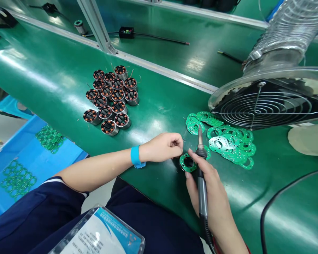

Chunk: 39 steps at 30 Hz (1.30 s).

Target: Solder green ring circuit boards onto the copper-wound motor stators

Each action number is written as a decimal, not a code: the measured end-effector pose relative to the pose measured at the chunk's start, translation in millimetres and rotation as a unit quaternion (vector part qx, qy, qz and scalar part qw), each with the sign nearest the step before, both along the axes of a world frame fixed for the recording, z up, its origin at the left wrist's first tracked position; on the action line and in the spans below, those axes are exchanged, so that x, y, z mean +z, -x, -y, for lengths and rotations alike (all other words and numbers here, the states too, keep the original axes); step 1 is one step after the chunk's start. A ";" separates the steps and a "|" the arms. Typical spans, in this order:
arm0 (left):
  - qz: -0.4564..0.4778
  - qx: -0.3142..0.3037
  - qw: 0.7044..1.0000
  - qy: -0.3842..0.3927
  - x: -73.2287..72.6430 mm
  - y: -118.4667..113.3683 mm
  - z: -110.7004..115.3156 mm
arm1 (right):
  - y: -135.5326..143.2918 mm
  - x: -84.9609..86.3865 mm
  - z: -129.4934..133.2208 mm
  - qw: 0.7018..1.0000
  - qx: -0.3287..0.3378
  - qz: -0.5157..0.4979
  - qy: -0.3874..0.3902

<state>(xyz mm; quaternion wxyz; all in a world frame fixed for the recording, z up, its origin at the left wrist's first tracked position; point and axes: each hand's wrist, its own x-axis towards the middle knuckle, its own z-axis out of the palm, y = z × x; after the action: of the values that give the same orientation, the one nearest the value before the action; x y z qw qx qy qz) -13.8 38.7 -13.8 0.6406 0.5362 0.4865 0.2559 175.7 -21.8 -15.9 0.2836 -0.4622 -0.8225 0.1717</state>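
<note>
My right hand [213, 185] holds a soldering iron [202, 190] with a grey handle, its metal tip pointing away from me. The thumb and index finger of that hand also reach to a green ring-shaped circuit board [183, 167], which sits on a dark cylindrical part mostly hidden beneath it. Just left of this board, my left hand [165, 146] is closed with its fingers curled in a pinch. Whatever is between those fingertips is too small or hidden to make out. Beyond the iron's tip lies a loose pile of green ring boards [231, 144].
Several wound motor stators [118, 95] stand grouped at the left on the green bench. A fume fan [257, 106] with a clear hose [288, 31] overhangs the right. A black cable [263, 215] curves at lower right. Blue bins [71, 158] with boards are at left.
</note>
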 end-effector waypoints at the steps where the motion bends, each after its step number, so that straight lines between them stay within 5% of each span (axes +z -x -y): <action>1: -0.003 0.002 1.000 -0.016 1.3 1.3 0.8 | 0.3 -1.2 -0.4 1.000 -0.002 0.001 0.002; 9: 0.031 -0.092 0.991 -0.090 11.8 6.6 4.3 | -1.8 -8.9 -2.3 0.997 -0.047 -0.011 -0.058; 21: 0.086 -0.012 0.991 0.099 12.5 -7.6 5.1 | 1.0 4.1 1.5 0.990 -0.003 0.020 -0.140; 25: 0.068 0.005 0.991 0.111 18.1 -5.6 3.8 | -2.1 1.8 3.8 0.993 0.000 -0.055 -0.108; 32: 0.029 0.006 0.995 0.099 15.8 -7.2 4.2 | -16.4 -6.6 22.1 0.956 -0.118 -0.261 -0.057; 39: 0.008 -0.002 0.996 0.087 11.8 -7.2 3.6 | -23.5 -5.0 22.3 0.955 -0.087 -0.280 -0.046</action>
<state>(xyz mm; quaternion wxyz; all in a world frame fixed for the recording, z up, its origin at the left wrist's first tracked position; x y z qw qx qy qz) -6.6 35.1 -2.0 0.6891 0.4771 0.5009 0.2160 199.2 -44.1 -20.9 0.5370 -0.4515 -0.6742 0.2308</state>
